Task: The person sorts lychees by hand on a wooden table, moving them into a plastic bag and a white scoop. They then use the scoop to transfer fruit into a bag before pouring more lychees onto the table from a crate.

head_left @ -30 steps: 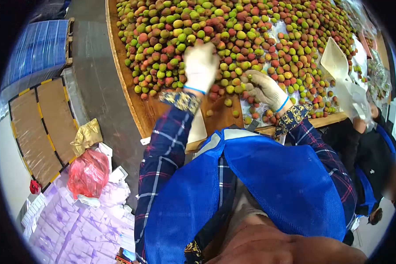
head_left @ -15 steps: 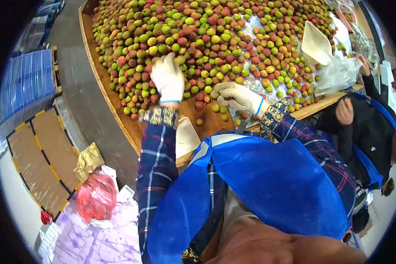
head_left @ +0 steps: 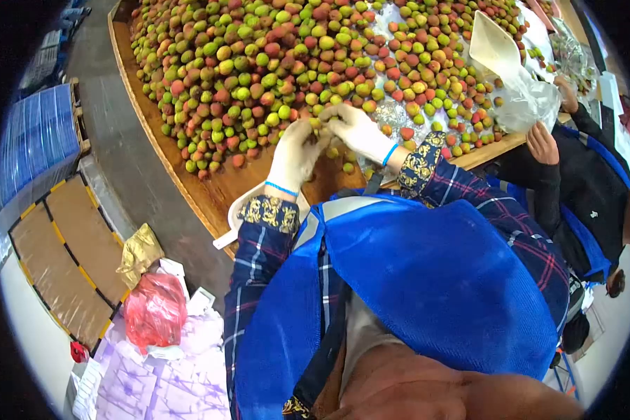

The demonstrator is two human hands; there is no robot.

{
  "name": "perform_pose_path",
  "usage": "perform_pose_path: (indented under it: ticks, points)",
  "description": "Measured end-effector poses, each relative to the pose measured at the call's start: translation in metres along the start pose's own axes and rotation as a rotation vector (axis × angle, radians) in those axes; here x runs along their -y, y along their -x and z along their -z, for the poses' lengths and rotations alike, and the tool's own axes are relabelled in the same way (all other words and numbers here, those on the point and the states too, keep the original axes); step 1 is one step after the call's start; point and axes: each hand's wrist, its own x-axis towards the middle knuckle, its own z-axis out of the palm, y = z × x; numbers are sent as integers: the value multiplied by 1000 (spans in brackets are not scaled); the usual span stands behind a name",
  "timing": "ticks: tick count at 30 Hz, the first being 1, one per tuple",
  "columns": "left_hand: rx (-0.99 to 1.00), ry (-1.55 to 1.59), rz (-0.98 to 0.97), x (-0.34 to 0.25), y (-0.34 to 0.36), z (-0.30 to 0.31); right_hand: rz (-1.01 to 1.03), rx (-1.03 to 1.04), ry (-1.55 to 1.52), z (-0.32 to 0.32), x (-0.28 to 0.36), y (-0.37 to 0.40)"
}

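A large heap of red and green round fruits [head_left: 259,63] covers the wooden table [head_left: 224,183]. My left hand [head_left: 294,154], in a white glove, is at the front edge of the heap, its fingers curled in towards the other hand. Close to its right, my right hand [head_left: 360,133], also gloved, has its fingers bent over the fruit edge. The fingertips of both hands nearly meet, and what lies between them is too small and blurred to name. A white scoop [head_left: 239,210] lies partly behind my left wrist.
Another white scoop [head_left: 493,43] rests on the fruits at the right, beside a clear plastic bag [head_left: 535,105]. A co-worker in dark clothes [head_left: 581,182] stands at the right. A red bag [head_left: 155,311] and blue wrapped stack [head_left: 42,140] are at the left.
My left hand has moved back from the heap and towards my right hand, which has shifted slightly left and up. More of the near scoop now shows.
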Motion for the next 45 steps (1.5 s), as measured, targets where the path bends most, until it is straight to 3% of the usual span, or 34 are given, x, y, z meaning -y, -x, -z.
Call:
perform_pose_path:
  ticks: [1, 2, 5, 7, 9, 10, 11, 13, 14, 15, 17, 18, 19, 21, 23, 25, 26, 29, 31, 35, 36, 39, 41, 42, 43, 44, 45]
  points:
    - [-139, 712, 219, -8, 0, -13, 30, 14, -115, -3, -3, -2]
    - [-283, 835, 323, -19, -1, -23, 93, 3, -54, -3, -7, 0]
    - [-273, 877, 357, -7, -7, -12, 219, -41, 68, 2, 9, 6]
    - [-283, 849, 365, 5, -8, -7, 283, -78, 131, 1, 4, 4]
    - [22, -199, -140, 10, -11, -10, 234, -28, 203, 2, -6, -3]
    - [-128, 481, 153, 0, -1, -27, 258, -41, 211, 4, -7, -3]
    - [-110, 478, 158, 1, 0, -32, 234, -42, 236, 7, -5, -2]
    - [-136, 46, -95, 3, -4, -40, 74, -15, 232, 8, -5, -7]
    - [-266, -113, -29, 3, -5, -42, 61, -28, 202, 11, -5, -6]
    - [-253, -113, -30, 0, -7, -47, 59, -41, 205, 16, -9, -8]
    - [-385, 30, 53, -3, -11, -62, 135, 164, 128, 30, -18, -18]
    - [-381, -93, 30, -9, -10, -71, -74, 195, -44, 35, -24, -29]
    - [-337, -116, 31, -7, -11, -72, -240, 68, -156, 42, -4, -26]
    - [-197, -334, 17, -6, -11, -73, 159, -49, -175, 66, -49, -65]
    - [-58, -620, 3, -5, -8, -73, -98, -308, -357, 98, -39, -103]
    - [-24, -707, -39, 12, -8, -66, 35, -569, -22, 126, -28, -134]
    - [-9, -658, 11, -13, 4, -82, 39, -595, 93, 138, -47, -159]
    - [-44, -540, 143, -11, 4, -77, 121, -667, 312, 141, -60, -199]
    - [-59, -540, 132, -9, 3, -70, 17, -662, 433, 135, -57, -216]
    - [-92, -426, 137, 4, 3, -52, 12, -702, 316, 135, -60, -218]
    - [-105, -428, 139, 3, 3, -51, 254, -848, 276, 131, -78, -223]
    - [-123, -464, 150, -14, 2, -53, 99, -349, 155, 125, -53, -175]
    - [-240, -383, -57, -28, 1, -70, 105, 84, 52, 103, -13, -116]
    - [-198, -543, -138, -26, -4, -63, 183, 57, 4, 84, 13, -76]
    - [-212, -693, -116, -51, 3, -76, 96, 157, -4, 68, 4, -56]
    - [-249, -1031, -380, -30, -9, -59, 91, 319, 158, 66, 9, -46]
    - [-243, -1011, -285, -23, -8, -52, 233, 367, 40, 53, 7, -39]
